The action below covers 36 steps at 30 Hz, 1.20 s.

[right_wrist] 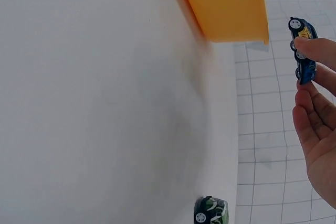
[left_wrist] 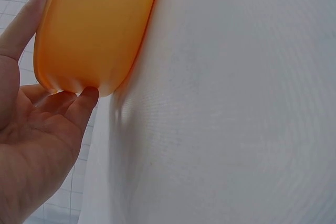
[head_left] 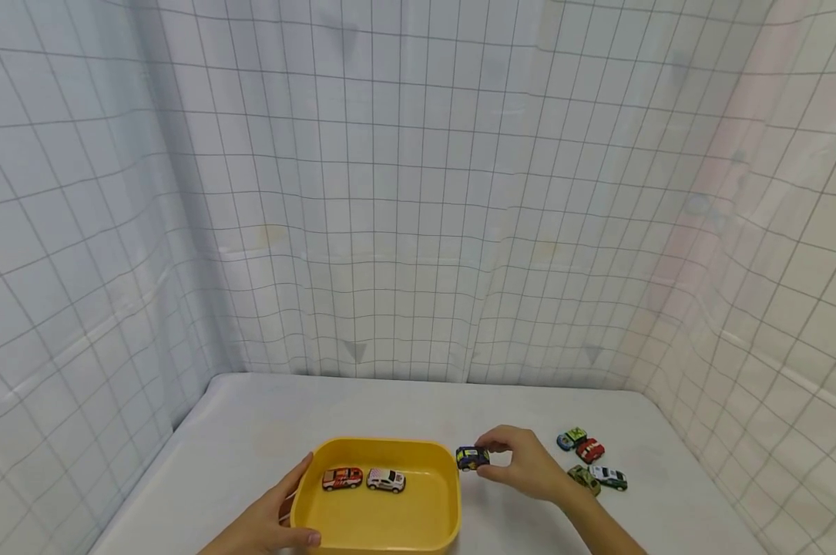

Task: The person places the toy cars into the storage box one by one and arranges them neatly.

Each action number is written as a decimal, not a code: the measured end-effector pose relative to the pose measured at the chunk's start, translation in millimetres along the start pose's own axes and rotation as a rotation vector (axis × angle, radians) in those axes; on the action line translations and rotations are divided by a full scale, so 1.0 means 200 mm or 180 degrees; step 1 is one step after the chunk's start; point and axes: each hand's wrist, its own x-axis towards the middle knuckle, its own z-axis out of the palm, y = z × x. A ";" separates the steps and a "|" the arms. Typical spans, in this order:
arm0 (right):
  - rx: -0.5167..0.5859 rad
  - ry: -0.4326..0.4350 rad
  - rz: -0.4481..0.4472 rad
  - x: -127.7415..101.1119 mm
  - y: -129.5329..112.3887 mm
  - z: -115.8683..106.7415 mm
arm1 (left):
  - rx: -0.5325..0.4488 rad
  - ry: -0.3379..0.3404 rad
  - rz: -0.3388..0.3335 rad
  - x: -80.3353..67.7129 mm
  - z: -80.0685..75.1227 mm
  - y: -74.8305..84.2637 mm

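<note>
A dark blue toy car (head_left: 472, 459) with yellow marks is pinched between the thumb and fingers of my right hand (head_left: 526, 466). It is held up just beside the right rim of a yellow plastic tray (head_left: 372, 528). In the right wrist view the blue toy car (right_wrist: 303, 51) hangs by the fingertips, wheels showing. My left hand (head_left: 268, 516) grips the tray's left side, thumb at the near corner and fingers along the outer wall. The left wrist view shows fingertips (left_wrist: 86, 100) against the tray wall. Inside the tray sit a red-orange toy car (head_left: 342, 479) and a white toy car (head_left: 386, 480).
Right of my right hand, a blue-green toy car (head_left: 572, 438), a red toy car (head_left: 590, 449), a camouflage-green toy car (head_left: 584, 479) and a white-and-green toy car (head_left: 608, 477) lie grouped on the white table (head_left: 528, 524). Grid-patterned curtains (head_left: 404, 193) enclose the back and sides.
</note>
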 end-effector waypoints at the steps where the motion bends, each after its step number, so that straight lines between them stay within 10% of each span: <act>1: 0.0007 -0.0006 -0.0008 0.01 0.00 0.01 | -0.0018 -0.0002 -0.0009 0.00 0.00 0.00; 36: 0.0021 -0.0175 -0.0135 0.21 -0.15 0.25 | 0.0193 0.0121 -0.0019 -0.01 0.01 0.01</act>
